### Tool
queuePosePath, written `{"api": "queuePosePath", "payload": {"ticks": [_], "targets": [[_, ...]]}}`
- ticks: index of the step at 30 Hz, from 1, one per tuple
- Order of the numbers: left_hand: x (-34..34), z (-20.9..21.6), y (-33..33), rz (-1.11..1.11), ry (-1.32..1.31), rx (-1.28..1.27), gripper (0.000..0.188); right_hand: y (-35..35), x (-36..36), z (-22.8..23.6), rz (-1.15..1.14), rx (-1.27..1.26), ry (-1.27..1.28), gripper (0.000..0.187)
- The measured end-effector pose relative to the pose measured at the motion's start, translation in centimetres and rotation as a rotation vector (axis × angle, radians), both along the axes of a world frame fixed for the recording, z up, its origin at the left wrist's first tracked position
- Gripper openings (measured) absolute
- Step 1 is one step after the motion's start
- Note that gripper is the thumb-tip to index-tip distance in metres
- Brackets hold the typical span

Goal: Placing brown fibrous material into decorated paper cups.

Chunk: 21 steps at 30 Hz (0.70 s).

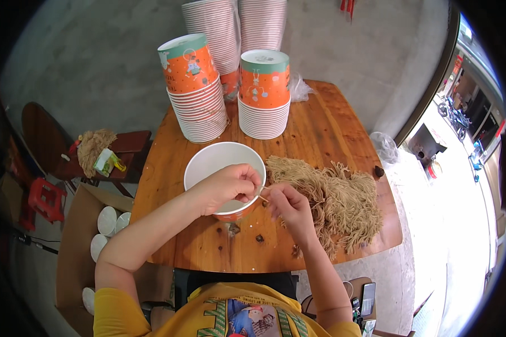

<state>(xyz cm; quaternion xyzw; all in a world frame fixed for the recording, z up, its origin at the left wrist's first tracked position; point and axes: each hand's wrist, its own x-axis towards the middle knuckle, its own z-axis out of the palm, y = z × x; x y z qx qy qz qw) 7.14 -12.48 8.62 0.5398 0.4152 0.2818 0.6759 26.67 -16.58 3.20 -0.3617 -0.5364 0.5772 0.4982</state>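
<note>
A large white-lined paper bucket [222, 154] with an orange outside stands upright near the middle of the wooden table. Over its right rim, my left hand [232, 188] is closed in a pinch at a thin tan string [262, 196]. My right hand [288, 205] pinches the same string just outside the rim, so the two hands nearly meet there. To the right of the bucket lies a spread bundle of tan strings [343, 205], close to my right hand. My left fingertips are partly hidden behind the hand.
Stacked upside-down orange buckets stand at the back left [194, 84] and back centre [264, 92], with taller wrapped stacks [213, 33] behind. A cardboard box [76, 247] holding white round items sits at lower left. A dark red bench [130, 151] carries more tan strings [93, 149].
</note>
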Motion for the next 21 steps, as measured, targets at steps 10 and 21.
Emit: {"api": "queuePosePath", "payload": {"ticks": [10, 21], "targets": [[-0.4, -0.1, 0.6, -0.062, -0.045, -0.043, 0.025, 0.6, -1.5, 0.8, -0.115, 0.097, -0.141, 0.013], [-0.7, -0.7, 0.3, -0.037, -0.157, -0.107, 0.022, 0.9, -1.7, 0.6, -0.101, -0.018, -0.013, 0.009]]}}
